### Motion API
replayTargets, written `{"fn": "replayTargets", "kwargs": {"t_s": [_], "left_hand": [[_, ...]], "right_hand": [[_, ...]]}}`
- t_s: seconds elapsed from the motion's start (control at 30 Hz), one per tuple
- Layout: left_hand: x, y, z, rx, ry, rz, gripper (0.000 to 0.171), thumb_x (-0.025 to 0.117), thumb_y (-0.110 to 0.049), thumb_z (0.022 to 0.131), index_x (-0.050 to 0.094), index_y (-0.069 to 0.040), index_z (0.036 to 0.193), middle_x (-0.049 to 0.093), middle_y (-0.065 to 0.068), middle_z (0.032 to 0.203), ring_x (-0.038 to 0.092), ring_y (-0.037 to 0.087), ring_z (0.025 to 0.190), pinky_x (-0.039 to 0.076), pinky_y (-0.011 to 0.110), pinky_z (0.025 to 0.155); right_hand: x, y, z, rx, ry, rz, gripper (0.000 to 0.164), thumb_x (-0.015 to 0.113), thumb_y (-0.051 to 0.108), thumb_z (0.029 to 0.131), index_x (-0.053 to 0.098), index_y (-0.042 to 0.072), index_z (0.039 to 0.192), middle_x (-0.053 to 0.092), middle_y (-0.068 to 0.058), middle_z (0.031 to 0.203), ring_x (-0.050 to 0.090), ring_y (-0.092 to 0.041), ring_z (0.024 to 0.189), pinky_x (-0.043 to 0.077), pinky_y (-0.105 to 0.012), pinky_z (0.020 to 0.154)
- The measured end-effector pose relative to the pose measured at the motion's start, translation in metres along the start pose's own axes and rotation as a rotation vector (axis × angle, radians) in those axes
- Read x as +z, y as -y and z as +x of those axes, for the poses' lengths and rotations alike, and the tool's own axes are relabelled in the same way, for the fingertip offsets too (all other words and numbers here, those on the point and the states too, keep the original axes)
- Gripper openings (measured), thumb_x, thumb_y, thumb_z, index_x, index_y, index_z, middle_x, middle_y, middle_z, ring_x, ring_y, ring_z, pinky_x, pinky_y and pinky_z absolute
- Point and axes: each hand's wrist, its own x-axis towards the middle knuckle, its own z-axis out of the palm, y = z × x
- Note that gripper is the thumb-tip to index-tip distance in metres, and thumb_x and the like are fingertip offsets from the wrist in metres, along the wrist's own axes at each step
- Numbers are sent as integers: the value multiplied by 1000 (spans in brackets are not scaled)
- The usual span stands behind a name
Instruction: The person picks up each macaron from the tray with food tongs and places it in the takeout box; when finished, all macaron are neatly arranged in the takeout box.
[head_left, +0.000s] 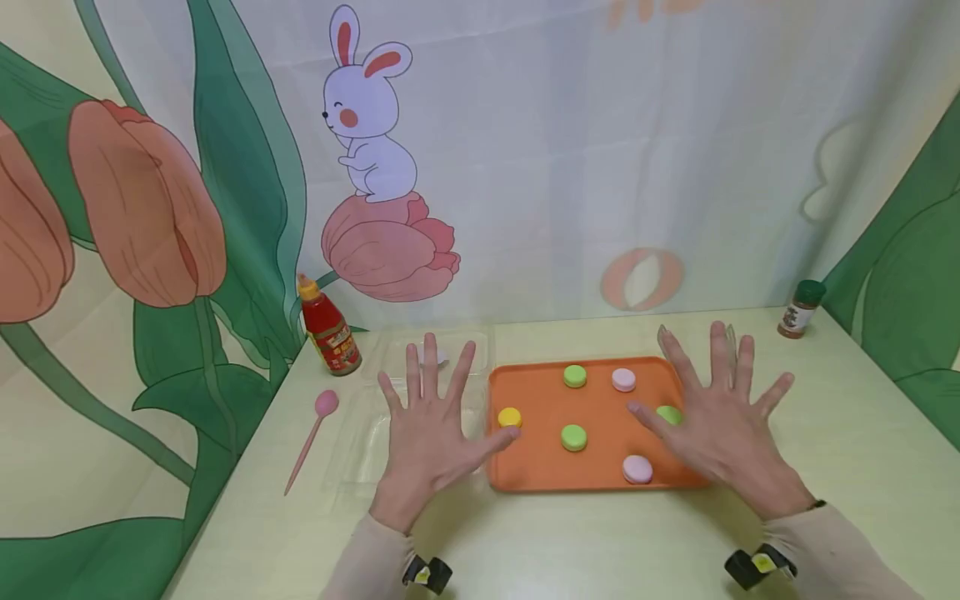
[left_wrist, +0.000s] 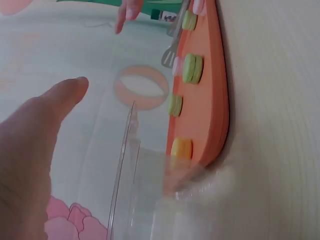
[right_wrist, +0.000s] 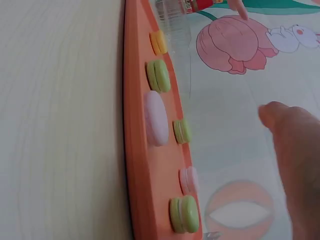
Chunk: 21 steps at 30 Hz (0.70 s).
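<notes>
Both hands are held up over the table with fingers spread, and neither grips anything. My left hand (head_left: 431, 437) overlaps a clear plastic box (head_left: 367, 446) with its lid raised; its thumb reaches over the tray's left edge in the head view. Over the right end of the orange tray (head_left: 536, 471) hovers my right hand (head_left: 723, 429), partly covering a green macaron (head_left: 670, 414). Also on the tray lie a yellow macaron (head_left: 509, 417), a pink macaron (head_left: 637, 469) near the front, another pink one (head_left: 623, 380) behind, and two more green ones.
A metal slotted utensil (left_wrist: 170, 56) lies beyond the tray, mostly hidden behind my right hand. At the left stand a red sauce bottle (head_left: 332, 333) and a pink spoon (head_left: 315, 429) lying flat. A green-capped spice jar (head_left: 801, 310) is at the back right, before a printed curtain (head_left: 540, 167).
</notes>
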Motion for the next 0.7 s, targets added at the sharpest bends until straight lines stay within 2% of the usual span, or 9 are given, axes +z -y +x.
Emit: {"fn": "replayTargets", "kwargs": {"t_s": [0.07, 0.13, 0.2, 0.3, 0.47, 0.63, 0.7], "left_hand": [[-3, 8, -1, -2, -48, -30, 122, 57, -96, 85, 8, -38, 180, -10, 14, 187, -7, 42, 173, -3, 78, 132], [-8, 17, -3, -4, -101, -61, 119, 61, -90, 87, 13, -34, 181, -1, 17, 188, 3, 42, 173, 2, 73, 135], [-12, 28, -7, -6, -158, -104, 116, 68, -83, 88, 21, -30, 180, 9, 18, 187, 14, 42, 172, 9, 69, 137], [-18, 45, -14, -19, -218, -161, 111, 75, -72, 89, 31, -24, 177, 21, 17, 184, 29, 42, 167, 25, 70, 133], [-22, 74, -31, -74, -237, -251, 101, 80, -62, 91, 38, -23, 175, 30, 13, 181, 40, 42, 160, 48, 73, 114], [-18, 97, -50, -126, -245, -372, 90, 85, -49, 94, 46, -23, 170, 40, 7, 176, 46, 37, 157, 52, 73, 108], [-16, 104, -57, -155, -245, -421, 84, 86, -43, 94, 51, -22, 167, 43, 7, 173, 43, 35, 160, 49, 76, 112]], "right_hand": [[-2, -5, 0, 20, -57, 39, 106, 64, 75, 99, 17, 25, 180, -8, -34, 182, -12, -64, 165, -8, -99, 111], [-4, -10, 1, 45, -129, 74, 104, 69, 69, 99, 23, 20, 178, 6, -37, 179, 4, -65, 164, 13, -96, 116], [-6, -16, 1, 74, -190, 118, 100, 72, 62, 99, 28, 14, 175, 18, -38, 174, 19, -64, 158, 31, -89, 113], [-7, -26, 0, 113, -244, 183, 94, 73, 54, 101, 32, 7, 172, 31, -37, 165, 34, -60, 145, 45, -84, 99], [-2, -41, -3, 162, -251, 278, 90, 73, 44, 103, 33, -1, 169, 35, -38, 158, 38, -57, 138, 47, -79, 100], [6, -52, -9, 201, -225, 342, 89, 74, 40, 104, 31, -5, 168, 36, -40, 157, 41, -56, 136, 44, -75, 104], [11, -56, -11, 217, -214, 351, 89, 74, 39, 105, 32, -6, 167, 37, -40, 154, 44, -55, 133, 46, -72, 101]]}}
